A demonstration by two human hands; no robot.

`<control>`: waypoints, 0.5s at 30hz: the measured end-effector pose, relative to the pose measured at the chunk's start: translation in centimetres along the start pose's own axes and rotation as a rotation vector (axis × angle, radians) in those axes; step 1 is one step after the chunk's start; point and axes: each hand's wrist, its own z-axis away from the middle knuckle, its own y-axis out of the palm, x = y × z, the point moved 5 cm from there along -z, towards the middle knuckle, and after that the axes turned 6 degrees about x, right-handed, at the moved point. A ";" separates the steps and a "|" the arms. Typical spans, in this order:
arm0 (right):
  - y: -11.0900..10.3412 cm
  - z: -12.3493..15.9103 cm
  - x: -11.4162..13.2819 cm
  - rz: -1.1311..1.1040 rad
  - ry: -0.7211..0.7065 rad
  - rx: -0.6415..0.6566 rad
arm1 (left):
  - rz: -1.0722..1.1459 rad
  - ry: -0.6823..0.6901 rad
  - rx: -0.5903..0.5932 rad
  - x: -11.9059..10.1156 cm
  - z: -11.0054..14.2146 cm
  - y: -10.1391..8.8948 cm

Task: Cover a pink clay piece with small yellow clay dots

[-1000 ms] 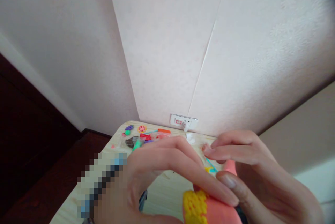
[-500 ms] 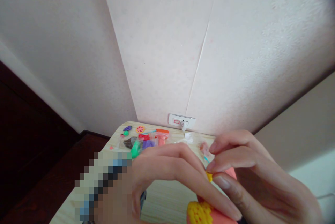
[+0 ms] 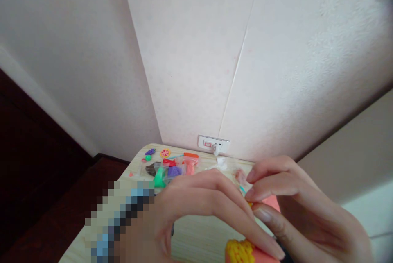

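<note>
My left hand (image 3: 199, 197) arches over the table, its fingers curved round a pink clay piece (image 3: 260, 256) at the bottom edge of the view. Bumpy yellow clay (image 3: 240, 251) covers part of that piece, and the lower part is cut off by the frame. Close beside it, my right hand (image 3: 294, 201) is closed in a pinch. A small bit of yellow clay (image 3: 250, 204) shows between its thumb and index finger, mostly hidden. Behind the right fingers is a larger pink shape (image 3: 272, 202), partly covered, whose kind I cannot make out.
On the wooden table (image 3: 196, 236), bags of green (image 3: 159, 177), purple (image 3: 175, 171) and red clay (image 3: 169, 162) lie beyond my left hand. A purple grape-like piece (image 3: 150, 152) and a round fruit-slice piece (image 3: 165, 153) sit in the far left corner. A wall socket (image 3: 213, 143) is behind.
Both hands keep nearly the same pose. The yellow bit in my right fingers is now more hidden, and the pink-and-yellow piece has shifted slightly right and down.
</note>
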 end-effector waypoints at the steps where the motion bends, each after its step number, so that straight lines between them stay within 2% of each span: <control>1: 0.0 0.0 0.0 -0.004 0.000 -0.002 | -0.003 -0.013 -0.009 -0.1 -0.1 0.0; 6: -0.2 0.3 -0.1 -0.019 -0.004 -0.006 | -0.001 -0.162 -0.066 -0.6 0.0 0.0; 15: 0.0 0.5 -0.2 0.034 0.075 -0.043 | -0.048 -0.202 -0.108 -0.6 0.2 0.0</control>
